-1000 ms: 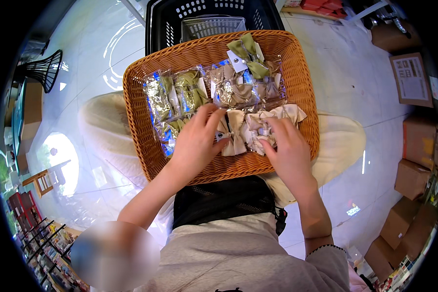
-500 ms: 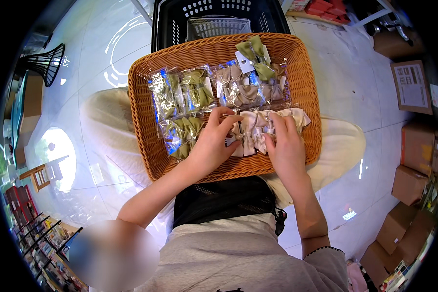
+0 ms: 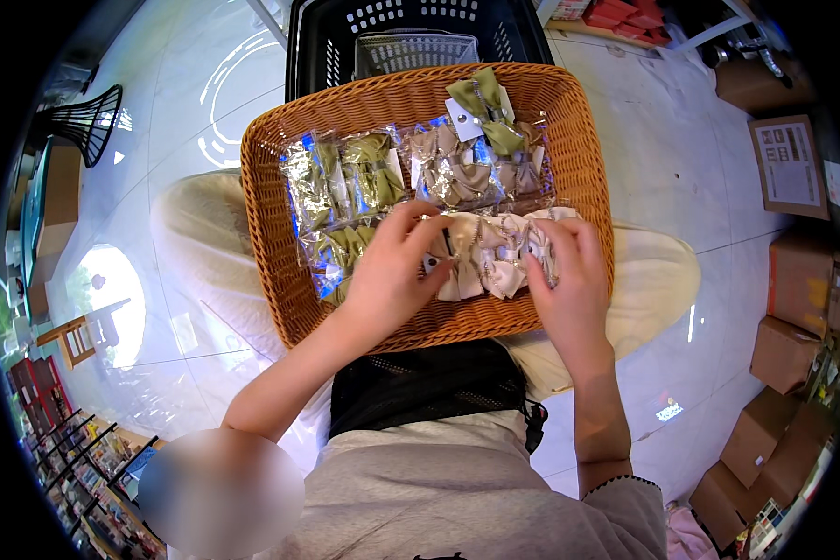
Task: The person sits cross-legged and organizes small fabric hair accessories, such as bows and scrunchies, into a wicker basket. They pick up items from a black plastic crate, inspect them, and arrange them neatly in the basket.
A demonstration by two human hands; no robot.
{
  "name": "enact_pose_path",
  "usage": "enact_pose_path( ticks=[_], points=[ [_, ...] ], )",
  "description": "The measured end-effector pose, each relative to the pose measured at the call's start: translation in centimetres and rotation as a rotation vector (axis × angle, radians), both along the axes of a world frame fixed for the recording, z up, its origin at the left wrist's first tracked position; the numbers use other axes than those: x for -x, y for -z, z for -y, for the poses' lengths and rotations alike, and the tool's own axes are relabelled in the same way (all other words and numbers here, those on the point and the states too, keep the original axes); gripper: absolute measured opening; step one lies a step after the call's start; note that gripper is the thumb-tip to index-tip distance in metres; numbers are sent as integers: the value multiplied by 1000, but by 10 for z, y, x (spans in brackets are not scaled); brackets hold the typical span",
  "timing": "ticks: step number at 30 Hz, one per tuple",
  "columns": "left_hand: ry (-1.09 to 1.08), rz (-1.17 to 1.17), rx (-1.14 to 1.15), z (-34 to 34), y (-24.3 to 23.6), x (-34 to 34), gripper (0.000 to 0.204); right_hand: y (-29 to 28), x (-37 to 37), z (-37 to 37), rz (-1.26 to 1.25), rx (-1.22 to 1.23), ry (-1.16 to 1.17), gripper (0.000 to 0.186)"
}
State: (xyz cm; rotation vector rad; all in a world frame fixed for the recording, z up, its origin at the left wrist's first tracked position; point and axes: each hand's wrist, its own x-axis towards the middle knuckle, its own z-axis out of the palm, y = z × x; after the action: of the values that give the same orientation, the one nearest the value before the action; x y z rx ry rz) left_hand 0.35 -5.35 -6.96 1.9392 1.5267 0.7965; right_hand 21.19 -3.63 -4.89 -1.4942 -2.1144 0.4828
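Presently, left hand: knuckles up over the basket, forefinger and thumb spread apart at the left end of the cream bows; whether they pinch any cloth, I cannot tell.
Right hand: fingers bent, with fingertips and thumb at the right end of those bows; its grip cannot be made out either.
Between hands: the hands are apart, with the middle of the cream row lying in the gap.
Cream bows: side by side in the near right part of the basket, some with beaded trim across them.
Loose green bow: on a white card, at the far right, lying over the taupe bows.
Taupe bows: in clear shiny wrapping, just beyond the cream ones.
Wrapped green bows: to the left of the taupe, with more green ones nearer, beside the left hand.
Basket: orange-brown wicker, between the person's spread legs.
Beyond it: a black crate with a small grey basket inside.
Right side: brown cartons on pale floor tiles.
Left side: a black wire stand.
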Motion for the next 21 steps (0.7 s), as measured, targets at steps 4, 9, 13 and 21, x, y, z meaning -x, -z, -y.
enact_pose_path(
  ticks=[4, 9, 13, 21],
  points=[
    [-218, -48, -180, -10, -15, 30, 39, 5, -16, -2, 112, 17, 38, 31],
    [-531, -262, -417, -16, -14, 100, 42, 4, -29, -14, 64, -130, 204, 31],
    [-630, 2, -95, 0, 16, 135, 54, 11, -47, -43, -85, 16, 348, 31],
    [-494, -230, -417, -26, 3, 104, 57, 42, -72, -52, -485, 567, 315, 33]
  ],
)
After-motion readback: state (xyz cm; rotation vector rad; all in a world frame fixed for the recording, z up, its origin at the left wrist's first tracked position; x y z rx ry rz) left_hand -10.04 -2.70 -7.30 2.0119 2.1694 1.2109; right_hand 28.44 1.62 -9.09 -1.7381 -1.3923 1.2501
